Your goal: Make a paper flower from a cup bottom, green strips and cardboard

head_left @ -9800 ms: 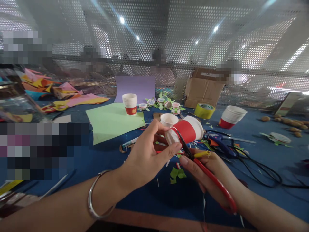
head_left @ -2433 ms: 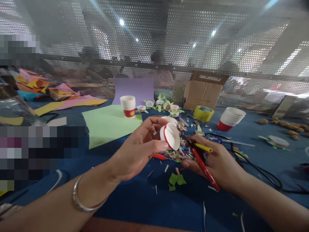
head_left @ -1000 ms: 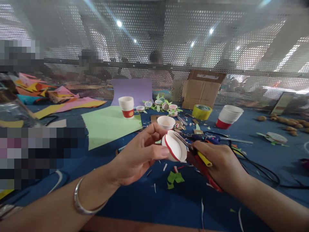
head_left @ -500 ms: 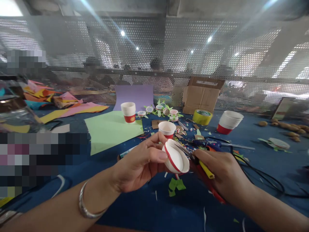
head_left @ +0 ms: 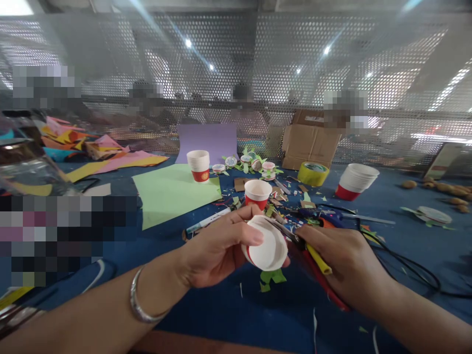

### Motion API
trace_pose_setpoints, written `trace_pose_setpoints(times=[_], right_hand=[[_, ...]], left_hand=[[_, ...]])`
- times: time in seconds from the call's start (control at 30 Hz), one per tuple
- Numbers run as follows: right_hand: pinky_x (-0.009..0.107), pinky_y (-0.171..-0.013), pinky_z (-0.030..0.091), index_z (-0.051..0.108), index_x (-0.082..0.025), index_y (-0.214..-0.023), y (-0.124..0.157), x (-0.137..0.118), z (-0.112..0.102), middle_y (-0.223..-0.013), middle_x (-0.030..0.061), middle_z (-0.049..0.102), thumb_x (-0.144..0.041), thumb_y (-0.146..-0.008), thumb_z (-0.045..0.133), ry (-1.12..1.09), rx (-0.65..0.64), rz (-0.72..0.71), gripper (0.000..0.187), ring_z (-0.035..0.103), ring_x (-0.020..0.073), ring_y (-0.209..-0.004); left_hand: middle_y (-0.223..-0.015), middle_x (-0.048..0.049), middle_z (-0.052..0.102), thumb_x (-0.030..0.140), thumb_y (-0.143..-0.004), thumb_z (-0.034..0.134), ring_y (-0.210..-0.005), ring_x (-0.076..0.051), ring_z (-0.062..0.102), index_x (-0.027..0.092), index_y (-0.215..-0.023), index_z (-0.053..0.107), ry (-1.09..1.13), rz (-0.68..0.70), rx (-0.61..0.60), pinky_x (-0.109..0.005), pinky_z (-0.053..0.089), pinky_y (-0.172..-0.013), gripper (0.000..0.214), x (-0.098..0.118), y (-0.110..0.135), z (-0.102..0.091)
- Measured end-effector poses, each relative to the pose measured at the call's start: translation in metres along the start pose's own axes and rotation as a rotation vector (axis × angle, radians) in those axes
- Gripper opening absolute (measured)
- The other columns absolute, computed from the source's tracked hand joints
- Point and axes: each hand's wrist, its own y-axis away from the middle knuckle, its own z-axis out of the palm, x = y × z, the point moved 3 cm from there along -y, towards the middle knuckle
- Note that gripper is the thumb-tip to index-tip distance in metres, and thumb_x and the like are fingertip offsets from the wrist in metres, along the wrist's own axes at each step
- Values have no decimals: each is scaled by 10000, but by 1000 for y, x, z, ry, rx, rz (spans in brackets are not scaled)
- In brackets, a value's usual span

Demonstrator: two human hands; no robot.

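Between the thumb and fingers of my left hand (head_left: 224,246) is a cut-down paper cup bottom (head_left: 267,248), white inside with a red band outside. My right hand (head_left: 342,260) is closed on scissors (head_left: 319,275) with red and yellow handles. Their blades meet the upper rim of the cup bottom; part of them is hidden behind it. Just beyond my left fingers stands a red and white paper cup (head_left: 258,191). Green paper scraps (head_left: 273,280) lie below the cup bottom.
Stacked cups (head_left: 199,164) stand on green paper (head_left: 173,194); another stack (head_left: 356,182) leans at right. Yellow tape (head_left: 312,173), a cardboard box (head_left: 309,145) and small decorated paper discs (head_left: 245,162) are behind. A glue gun (head_left: 326,216) with black cord lies beyond my right hand.
My left hand has turned the cup bottom so its inside faces me more, and its thumb now lies over the inside. The scissors stay at the rim. The view has shifted slightly.
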Motion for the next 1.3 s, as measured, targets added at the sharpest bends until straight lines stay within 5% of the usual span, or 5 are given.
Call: trace_pose_setpoints(times=[0.17, 0.27, 0.47, 0.9, 1.3], right_hand=[[287, -507, 304, 611, -197, -868, -2, 5, 0, -597, -11, 611, -184, -924, 480, 43, 0, 42, 143, 508, 149, -487], [279, -505, 298, 618, -197, -845, -3, 9, -1, -581, -19, 593, -215, -950, 482, 52, 6, 85, 174, 479, 137, -469], [270, -526, 309, 638, -195, -917, -2, 10, 1, -622, -15, 611, -246, -954, 518, 23, -9, 75, 135, 496, 140, -508], [272, -490, 329, 607, -181, -821, -10, -4, -7, -601, -14, 606, -181, -960, 485, 39, -12, 19, 185, 507, 136, -476], [271, -502, 324, 604, -184, -889, -3, -1, -3, -631, -8, 627, -84, -850, 479, 25, -29, 18, 165, 525, 145, -502]], left_hand=[[-983, -113, 724, 368, -826, 729, -889, -233, 751, 130, -1132, 585, -14, 38, -23, -261, 574, -768, 414, 4, 0, 1], [-1013, -84, 707, 315, -765, 827, -902, -209, 739, 168, -1218, 530, -49, 65, 19, -257, 580, -782, 562, 8, 3, 3], [-932, -28, 698, 211, -683, 899, -801, -112, 675, 159, -1098, 584, -143, 103, 137, -221, 577, -747, 524, 8, 5, 3], [-893, -8, 696, 229, -601, 938, -784, -103, 643, 165, -1003, 569, -180, 81, 127, -205, 516, -711, 549, -2, 3, 1], [-857, -30, 720, 229, -682, 900, -758, -113, 698, 150, -985, 582, -82, 25, -16, -213, 582, -712, 447, 3, 6, 4]])
